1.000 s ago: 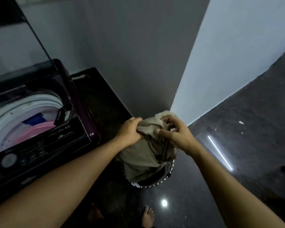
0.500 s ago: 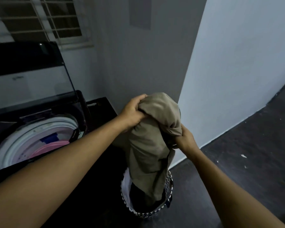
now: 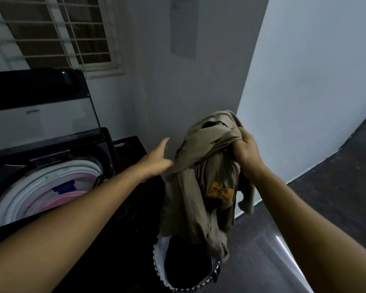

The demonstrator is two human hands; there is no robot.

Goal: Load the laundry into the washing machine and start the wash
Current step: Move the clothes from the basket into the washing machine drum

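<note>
A khaki garment (image 3: 197,187) with an orange print hangs bunched in the air above the laundry basket (image 3: 160,269), which stands on the floor with dark clothes inside. My right hand (image 3: 246,151) is closed on the garment's top right. My left hand (image 3: 156,159) is flat with fingers spread, touching the garment's left side. At the left stands the top-loading washing machine (image 3: 106,149), its lid (image 3: 40,106) raised. Pink and blue items lie in its white drum (image 3: 57,178).
A dark low surface (image 3: 131,149) runs between the machine and the basket. A grey wall stands behind, and a white wall corner (image 3: 247,85) juts out on the right. A barred window (image 3: 57,32) is above the machine. Dark floor (image 3: 336,187) stretches to the right.
The garment has risen out of the basket and moved up. My left hand has let go of it and opened; my right hand now holds it alone.
</note>
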